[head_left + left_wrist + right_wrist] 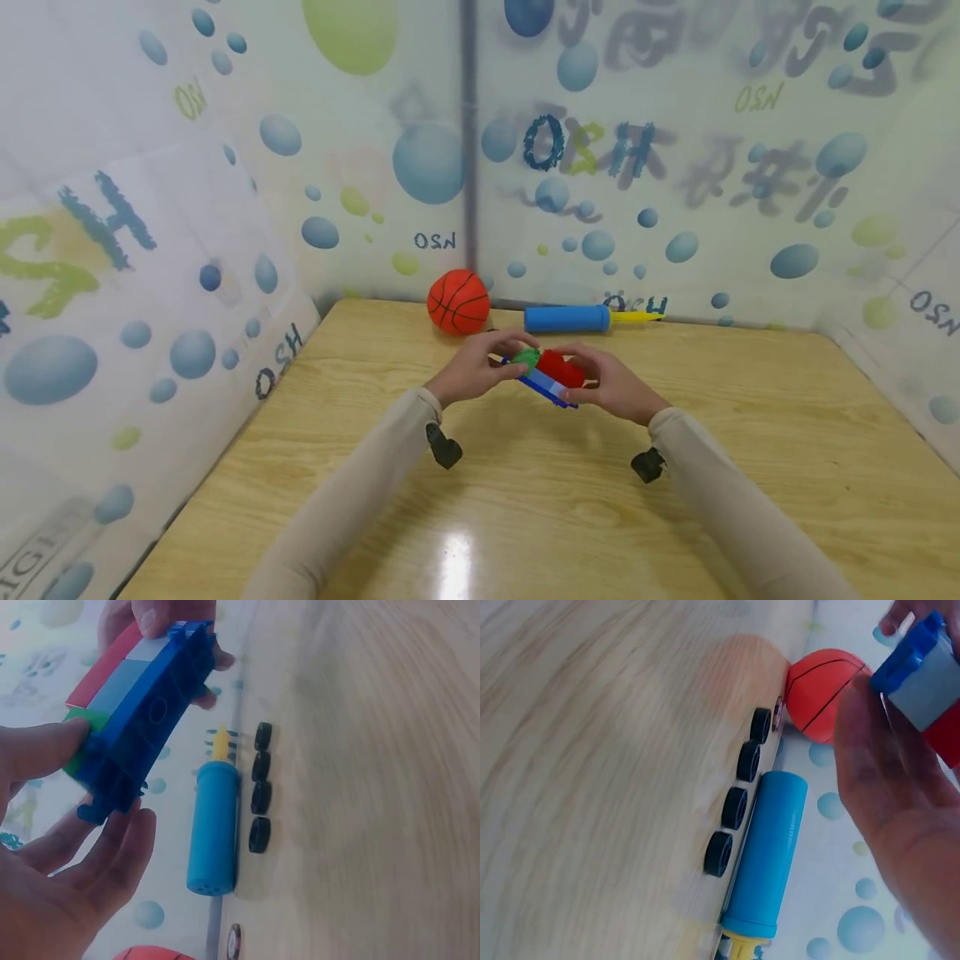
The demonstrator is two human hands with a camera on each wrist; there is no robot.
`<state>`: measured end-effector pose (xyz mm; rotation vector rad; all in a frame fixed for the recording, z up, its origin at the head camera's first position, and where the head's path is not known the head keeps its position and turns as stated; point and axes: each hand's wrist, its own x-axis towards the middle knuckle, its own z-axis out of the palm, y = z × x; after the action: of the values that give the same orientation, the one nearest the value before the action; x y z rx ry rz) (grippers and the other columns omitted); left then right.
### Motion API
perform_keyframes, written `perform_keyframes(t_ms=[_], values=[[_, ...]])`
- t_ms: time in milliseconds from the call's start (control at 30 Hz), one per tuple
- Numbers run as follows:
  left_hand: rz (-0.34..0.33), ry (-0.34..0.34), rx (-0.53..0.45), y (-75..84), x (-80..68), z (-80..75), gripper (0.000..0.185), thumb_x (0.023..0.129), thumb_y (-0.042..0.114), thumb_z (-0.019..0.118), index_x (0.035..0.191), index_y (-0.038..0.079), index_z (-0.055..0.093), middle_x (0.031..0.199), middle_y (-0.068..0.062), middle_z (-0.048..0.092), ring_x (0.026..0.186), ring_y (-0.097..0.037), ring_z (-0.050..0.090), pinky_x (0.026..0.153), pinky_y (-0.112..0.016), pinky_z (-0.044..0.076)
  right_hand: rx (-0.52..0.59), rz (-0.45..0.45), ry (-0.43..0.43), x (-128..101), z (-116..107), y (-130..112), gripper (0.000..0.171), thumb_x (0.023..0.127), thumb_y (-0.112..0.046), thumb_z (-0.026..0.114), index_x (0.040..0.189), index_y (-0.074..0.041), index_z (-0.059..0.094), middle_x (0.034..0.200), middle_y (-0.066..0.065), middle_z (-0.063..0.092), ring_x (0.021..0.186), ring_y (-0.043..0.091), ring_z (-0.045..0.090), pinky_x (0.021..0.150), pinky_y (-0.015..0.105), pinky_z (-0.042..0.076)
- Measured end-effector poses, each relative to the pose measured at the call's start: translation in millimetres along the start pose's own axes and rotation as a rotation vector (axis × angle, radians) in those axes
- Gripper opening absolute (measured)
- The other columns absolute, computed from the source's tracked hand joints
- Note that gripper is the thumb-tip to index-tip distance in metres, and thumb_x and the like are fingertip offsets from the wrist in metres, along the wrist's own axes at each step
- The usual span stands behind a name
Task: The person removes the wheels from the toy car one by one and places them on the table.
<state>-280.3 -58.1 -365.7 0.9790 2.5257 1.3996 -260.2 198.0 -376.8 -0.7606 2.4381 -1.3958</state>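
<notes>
Toy train (551,375) – held by both hands; wall reads "OSH" (592,150)

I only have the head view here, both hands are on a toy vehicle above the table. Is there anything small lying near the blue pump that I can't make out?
Observer: Yes. Four black wheels lie in a row beside the blue pump.
Operator: Does the toy vehicle have any wheels on it?
Observer: None show on the blue underside of the toy vehicle in the left wrist view.
Operator: How does the left hand hold it?
Observer: The left hand pinches the end with the green piece; the right hand grips the other end.
</notes>
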Motion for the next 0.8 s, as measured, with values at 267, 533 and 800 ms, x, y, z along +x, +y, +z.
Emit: perform_keyframes(t_ms=[267, 533, 800], values=[[0.005, -0.051, 0.082, -10.0, -8.1, 2.0, 0.05, 0.091, 0.007, 0.072, 0.136, 0.023, 0.058, 0.113, -0.009, 0.069, 0.106, -0.025, 0.071, 0.091, -0.036, 0.059, -0.151, -0.048, 0.123, 1.3, 3.1, 5.1, 0.047, 0.089, -0.014, 0.075, 0.133, -0.009, 0.059, 0.126, 0.015, 0.066, 0.1, 0.026, 0.063, 0.081, 0.034, 0.056], [0.009, -0.101, 0.186, -17.4, -9.3, 7.3, 0.048, 0.091, 0.005, 0.072, 0.134, 0.022, 0.061, 0.12, -0.007, 0.069, 0.107, -0.023, 0.07, 0.089, -0.034, 0.059, -0.228, -0.054, 0.104, 5.3, 6.9, 11.3, 0.045, 0.086, -0.005, 0.076, 0.129, -0.01, 0.063, 0.117, 0.013, 0.07, 0.092, 0.021, 0.059, 0.07, 0.031, 0.053], [-0.026, -0.13, 0.255, -22.8, -5.4, 9.8, 0.046, 0.088, 0.003, 0.074, 0.129, 0.02, 0.063, 0.118, -0.009, 0.069, 0.104, -0.024, 0.071, 0.093, -0.038, 0.058, -0.279, -0.019, 0.077, 9.8, 8.0, 15.9, 0.046, 0.085, -0.004, 0.076, 0.129, -0.009, 0.065, 0.119, 0.012, 0.071, 0.096, 0.022, 0.063, 0.072, 0.03, 0.053]])
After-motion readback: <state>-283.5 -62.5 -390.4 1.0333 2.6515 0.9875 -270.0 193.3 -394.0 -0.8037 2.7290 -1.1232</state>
